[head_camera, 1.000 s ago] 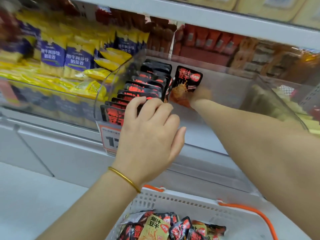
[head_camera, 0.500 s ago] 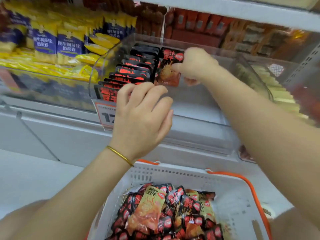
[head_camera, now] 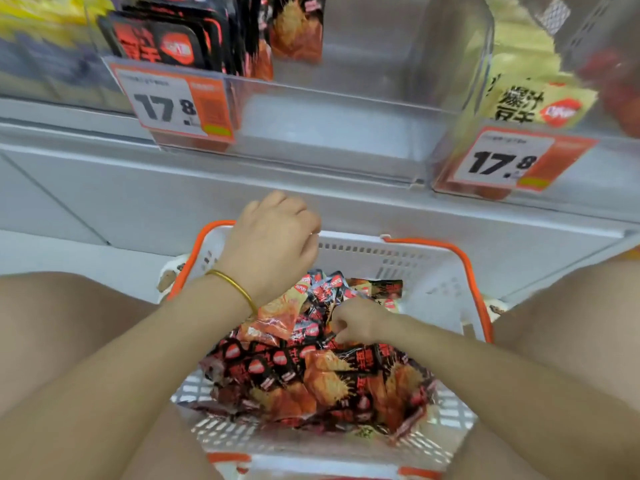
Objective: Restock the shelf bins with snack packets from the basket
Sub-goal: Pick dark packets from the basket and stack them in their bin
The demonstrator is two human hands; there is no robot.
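Red packets (head_camera: 329,382) — blurred, right hand (head_camera: 358,322) half-buried

- Bright, even white light falls from above; shadows are faint and soft-edged.
- The glossy snack packets (head_camera: 311,375) in the basket (head_camera: 433,271) carry small white glints.
- The clear bin (head_camera: 346,98) wall shows pale reflections that haze whatever sits behind it.
- Motion blur smears the frame's top: the yellow packs (head_camera: 34,15) are streaks, and the small print on the left price tag (head_camera: 173,102) and the right price tag (head_camera: 509,161) is unreadable, though the large digits hold.
- The left hand (head_camera: 273,244) is fairly sharp; the right hand (head_camera: 356,323) has soft fingers.
- Wide-angle distortion bows the shelf edge (head_camera: 311,188) and swells limbs at the lower corners.
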